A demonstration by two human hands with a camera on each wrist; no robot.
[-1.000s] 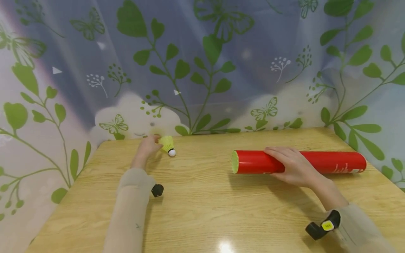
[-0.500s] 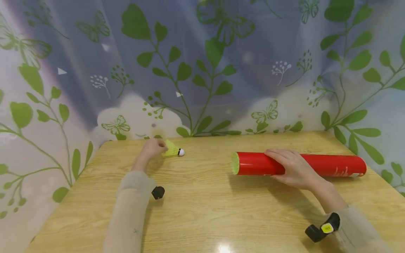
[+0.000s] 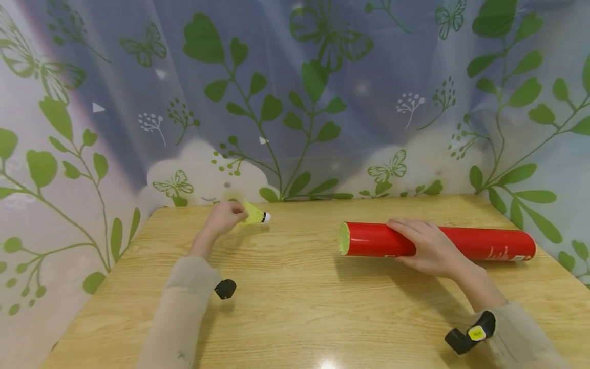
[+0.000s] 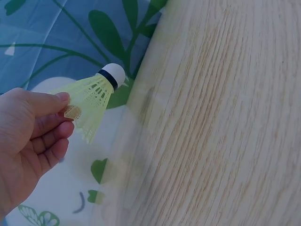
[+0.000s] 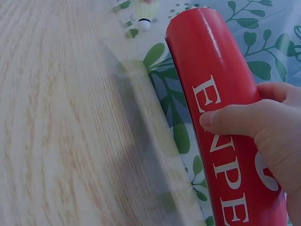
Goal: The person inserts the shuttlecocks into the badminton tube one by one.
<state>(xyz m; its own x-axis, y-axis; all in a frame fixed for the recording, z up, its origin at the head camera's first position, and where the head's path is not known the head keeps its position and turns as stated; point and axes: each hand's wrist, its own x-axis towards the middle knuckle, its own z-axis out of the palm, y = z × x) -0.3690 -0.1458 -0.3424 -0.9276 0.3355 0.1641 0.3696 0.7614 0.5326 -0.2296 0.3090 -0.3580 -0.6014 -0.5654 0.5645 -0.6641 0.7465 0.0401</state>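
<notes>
Toward the back left of the table, my left hand (image 3: 225,217) pinches a yellow shuttlecock (image 3: 253,213) by the rim of its skirt. In the left wrist view the shuttlecock (image 4: 94,100) has a white cork with a dark band, and the thumb and index finger hold the skirt edge. On the right, my right hand (image 3: 426,246) grips a long red tube (image 3: 479,243) around its middle. The tube lies sideways, its pale green end facing left toward the shuttlecock. White letters run along the tube (image 5: 218,127) in the right wrist view, with the thumb across them.
A light wooden table (image 3: 295,297) spans the view. Behind it hangs a blue and white curtain (image 3: 359,102) with green leaves and butterflies, meeting the table's back edge. Each wrist carries a small black camera, the left one (image 3: 225,289) and the right one (image 3: 470,333).
The left hand has closed its pinch on the shuttlecock, turned its cork to point right and raised it slightly. The right hand and the tube have stayed nearly still.
</notes>
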